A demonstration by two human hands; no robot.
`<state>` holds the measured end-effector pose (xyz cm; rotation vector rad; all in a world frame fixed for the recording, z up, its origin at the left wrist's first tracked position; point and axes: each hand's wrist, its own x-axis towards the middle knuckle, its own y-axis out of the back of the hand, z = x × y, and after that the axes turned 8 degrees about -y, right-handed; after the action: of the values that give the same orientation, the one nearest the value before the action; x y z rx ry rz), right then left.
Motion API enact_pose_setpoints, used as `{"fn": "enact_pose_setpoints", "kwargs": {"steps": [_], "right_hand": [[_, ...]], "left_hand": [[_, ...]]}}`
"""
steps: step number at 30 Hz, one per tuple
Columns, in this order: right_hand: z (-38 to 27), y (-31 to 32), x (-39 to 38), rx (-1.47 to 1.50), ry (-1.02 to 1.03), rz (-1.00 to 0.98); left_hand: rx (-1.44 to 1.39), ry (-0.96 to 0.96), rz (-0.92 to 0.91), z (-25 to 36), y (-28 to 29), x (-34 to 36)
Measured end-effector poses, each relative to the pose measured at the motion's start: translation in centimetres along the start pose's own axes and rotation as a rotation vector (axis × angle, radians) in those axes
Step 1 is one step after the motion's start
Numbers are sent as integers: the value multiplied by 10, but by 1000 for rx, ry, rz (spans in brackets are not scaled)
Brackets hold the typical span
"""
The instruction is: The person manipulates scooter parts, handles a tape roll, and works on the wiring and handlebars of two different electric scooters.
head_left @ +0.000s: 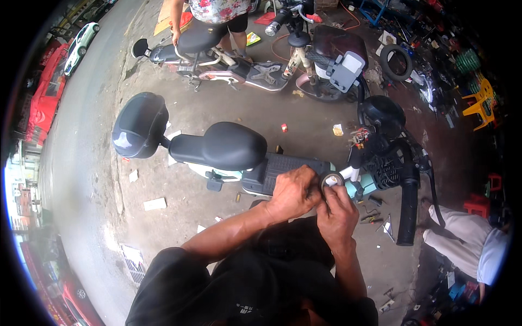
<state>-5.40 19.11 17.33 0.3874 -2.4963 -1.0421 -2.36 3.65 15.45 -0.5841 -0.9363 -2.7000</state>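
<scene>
A small dark ring that looks like a roll of tape, with a pale inner core, is between my hands over the scooter's footboard. My right hand is closed on its near side, thumb and fingers bent round it. My left hand is closed in a pinch at the roll's left edge; what its fingertips grip is hidden. Beneath and beyond stands an electric scooter with a black seat, a black rear box, a ribbed footboard and a black handlebar grip. Loose wires show near its handlebar.
Another scooter stands farther off, with a person in a floral top behind it. At right are a seated person's pale trousers, a tyre and yellow chairs. Small tools lie on the ground.
</scene>
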Motion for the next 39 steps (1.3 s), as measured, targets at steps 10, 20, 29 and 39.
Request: {"fn": "enact_pose_setpoints", "kwargs": {"steps": [10, 20, 29, 39], "right_hand": [[-2, -26, -5, 950, -500, -261], [7, 2, 21, 227, 9, 78], [15, 10, 39, 7, 302, -106], [20, -10, 44, 67, 273, -179]], "left_hand": [[-974, 707, -81, -11, 3, -17], [-559, 371, -148, -21, 11, -13], [-358, 229, -277, -26, 19, -5], [-374, 265, -378, -29, 28, 5]]}}
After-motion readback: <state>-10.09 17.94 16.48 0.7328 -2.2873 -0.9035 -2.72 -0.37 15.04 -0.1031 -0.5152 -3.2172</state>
